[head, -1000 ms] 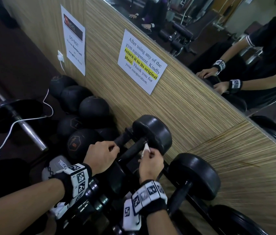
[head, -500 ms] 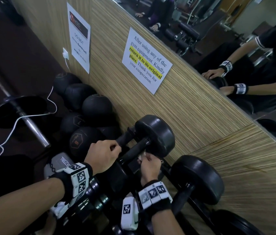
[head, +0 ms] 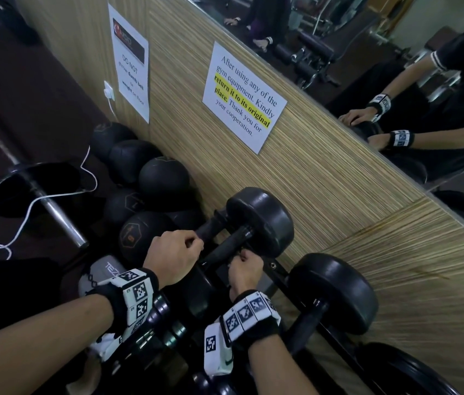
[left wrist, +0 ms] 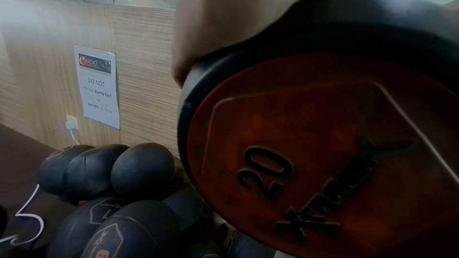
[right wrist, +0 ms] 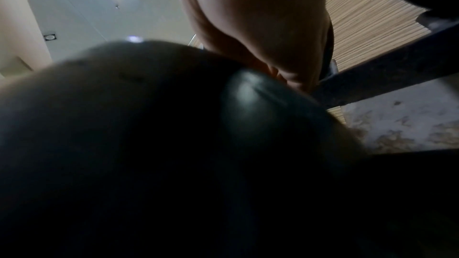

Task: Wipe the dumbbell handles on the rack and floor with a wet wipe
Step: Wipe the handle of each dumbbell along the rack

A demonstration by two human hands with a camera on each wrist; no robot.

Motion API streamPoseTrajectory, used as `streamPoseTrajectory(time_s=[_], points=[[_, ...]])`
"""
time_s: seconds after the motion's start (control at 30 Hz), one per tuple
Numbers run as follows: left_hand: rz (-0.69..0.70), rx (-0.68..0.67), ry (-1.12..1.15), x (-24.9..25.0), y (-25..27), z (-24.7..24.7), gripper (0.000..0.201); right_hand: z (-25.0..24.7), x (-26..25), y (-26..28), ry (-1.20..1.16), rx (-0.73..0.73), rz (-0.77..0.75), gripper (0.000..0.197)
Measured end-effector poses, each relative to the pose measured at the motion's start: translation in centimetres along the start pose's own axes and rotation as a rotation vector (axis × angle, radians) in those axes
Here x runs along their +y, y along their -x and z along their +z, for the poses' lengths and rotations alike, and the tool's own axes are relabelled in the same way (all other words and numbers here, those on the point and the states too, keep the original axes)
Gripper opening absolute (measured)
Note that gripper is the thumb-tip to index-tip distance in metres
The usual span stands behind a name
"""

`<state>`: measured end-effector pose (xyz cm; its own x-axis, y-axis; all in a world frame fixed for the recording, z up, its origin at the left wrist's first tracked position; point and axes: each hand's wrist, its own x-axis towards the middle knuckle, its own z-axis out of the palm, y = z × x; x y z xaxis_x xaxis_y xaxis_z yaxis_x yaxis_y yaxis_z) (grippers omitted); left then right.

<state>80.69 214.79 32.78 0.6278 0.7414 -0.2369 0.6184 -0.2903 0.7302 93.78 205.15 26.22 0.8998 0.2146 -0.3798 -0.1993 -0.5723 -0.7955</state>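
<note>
On the far left a barbell (head: pixel 51 208) lies on the dark floor with a white cable (head: pixel 25 215) looping across it up to a wall socket (head: pixel 109 91). Just right of that, black medicine balls (head: pixel 163 178) are heaped against the wood-grain wall, below a paper notice (head: pixel 132 62) reading "DO NOT throw dumb bell or weight on floor". The left hand (head: pixel 172 259) sits on the near head of a dumbbell (head: pixel 259 220), its fingers (head: pixel 193 242) curled over the top edge; the left wrist view shows that head's orange end plate (left wrist: pixel 323 154) marked 20, with the palm against its black rim. The dumbbell rests on the rack (head: pixel 279 270), its handle (head: pixel 229 246) running up toward the far head by the wall. The right hand (head: pixel 246 273) is just right of the handle's lower part, fingers (head: pixel 243 256) bunched tight and tucked down beside it; whether they pinch the wet wipe cannot be told, since no wipe shows in any view. The right wrist view is mostly dark and blurred. Further right, a second dumbbell (head: pixel 332 292) lies on the same rack, and above it a second notice (head: pixel 243 95) hangs on the wall beneath a mirror (head: pixel 367 52) that reflects both wrists.
</note>
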Motion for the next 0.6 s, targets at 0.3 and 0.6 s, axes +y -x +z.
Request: streamPoseTrajectory(time_s=[0.3,0.6], points=[[-0.002,-0.019,0.003,0.2,0.0,-0.3,0.034,0.3,1.1,0.8,-0.024,-0.08,0.019,0.017],[-0.006,-0.022,0.013,0.4,0.1,-0.4,0.04,-0.2,1.3,2.6,-0.045,-0.189,0.027,0.027]])
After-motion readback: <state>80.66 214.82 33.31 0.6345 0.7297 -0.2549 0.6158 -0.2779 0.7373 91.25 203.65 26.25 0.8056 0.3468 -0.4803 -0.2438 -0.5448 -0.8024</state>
